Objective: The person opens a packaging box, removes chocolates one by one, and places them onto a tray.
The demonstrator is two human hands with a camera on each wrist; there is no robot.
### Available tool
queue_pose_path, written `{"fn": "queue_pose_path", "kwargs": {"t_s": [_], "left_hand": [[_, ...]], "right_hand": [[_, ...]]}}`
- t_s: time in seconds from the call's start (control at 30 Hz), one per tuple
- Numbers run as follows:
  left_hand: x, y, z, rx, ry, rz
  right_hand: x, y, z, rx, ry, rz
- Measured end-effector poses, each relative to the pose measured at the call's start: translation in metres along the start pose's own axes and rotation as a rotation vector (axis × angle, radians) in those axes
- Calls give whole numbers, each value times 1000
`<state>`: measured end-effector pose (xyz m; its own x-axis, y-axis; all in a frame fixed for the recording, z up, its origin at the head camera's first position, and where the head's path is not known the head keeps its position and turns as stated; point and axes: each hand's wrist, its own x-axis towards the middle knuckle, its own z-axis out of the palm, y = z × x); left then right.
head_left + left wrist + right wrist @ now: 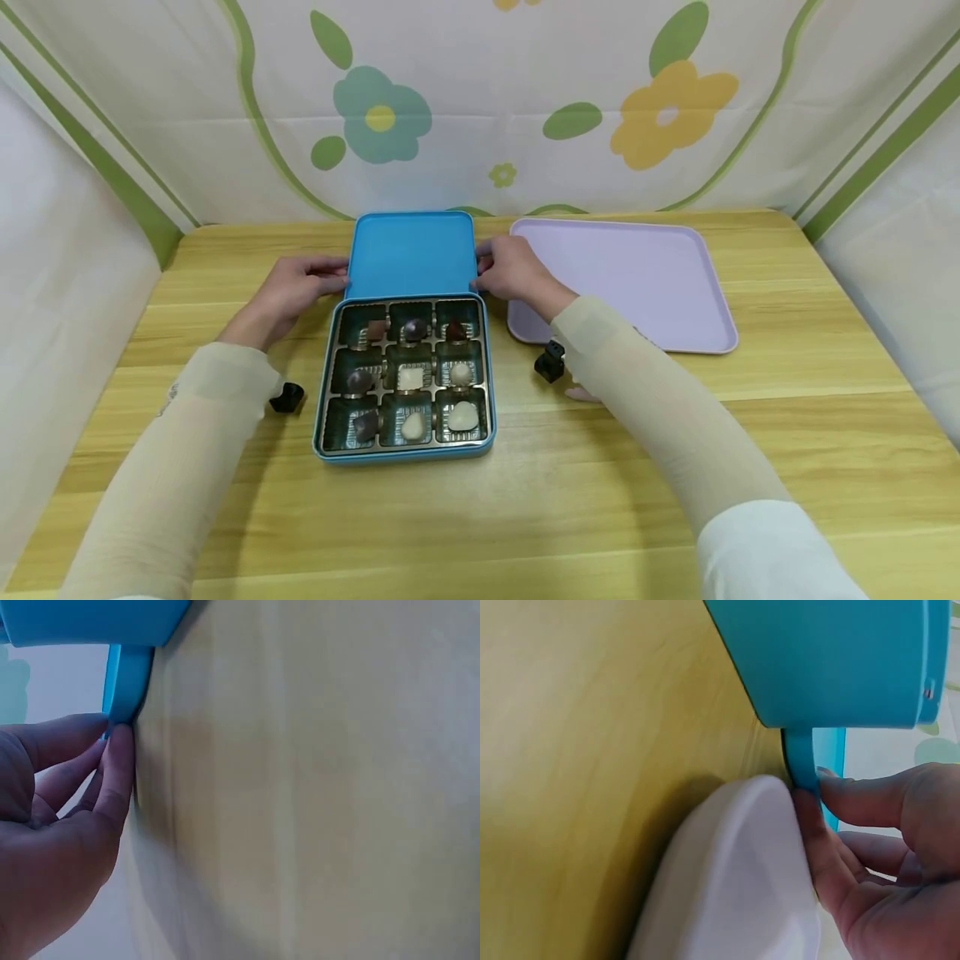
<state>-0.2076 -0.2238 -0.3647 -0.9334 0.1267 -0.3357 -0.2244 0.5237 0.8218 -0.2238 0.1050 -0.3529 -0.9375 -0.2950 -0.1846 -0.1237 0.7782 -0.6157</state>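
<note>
A blue hinged tin (405, 456) stands on the wooden table with its lid (412, 254) folded back behind it. Inside, a gold-edged insert has several compartments, each with a chocolate (411, 379): dark ones mostly on the left and back, pale ones toward the front right. My left hand (288, 292) pinches the lid's left rim between thumb and fingers, as the left wrist view shows close up (67, 802). On the opposite side my right hand (512, 268) pinches the right rim, its fingers low beside the table.
A lilac tray (637, 275) lies right of the tin, its near corner close by my right hand. Black wrist devices (287, 398) hang at both wrists. A flowered cloth (465, 100) rises behind the table.
</note>
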Motion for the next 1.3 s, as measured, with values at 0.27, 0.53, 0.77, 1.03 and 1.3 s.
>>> {"fn": "queue_pose_path", "kwargs": {"t_s": [0.27, 0.53, 0.77, 1.03, 1.3], "left_hand": [[0, -13, -1, -58, -4, -9], [2, -16, -2, -60, -1, 3], [3, -14, -4, -90, -11, -11], [-27, -19, -14, -156, -34, 46], [-98, -32, -14, -65, -42, 188]], "right_hand": [[-2, 9, 1, 137, 11, 39], [-3, 15, -2, 182, 24, 23], [-3, 19, -3, 193, 33, 3], [-33, 27, -23, 273, 90, -57], [-100, 52, -48, 331, 73, -38]]}}
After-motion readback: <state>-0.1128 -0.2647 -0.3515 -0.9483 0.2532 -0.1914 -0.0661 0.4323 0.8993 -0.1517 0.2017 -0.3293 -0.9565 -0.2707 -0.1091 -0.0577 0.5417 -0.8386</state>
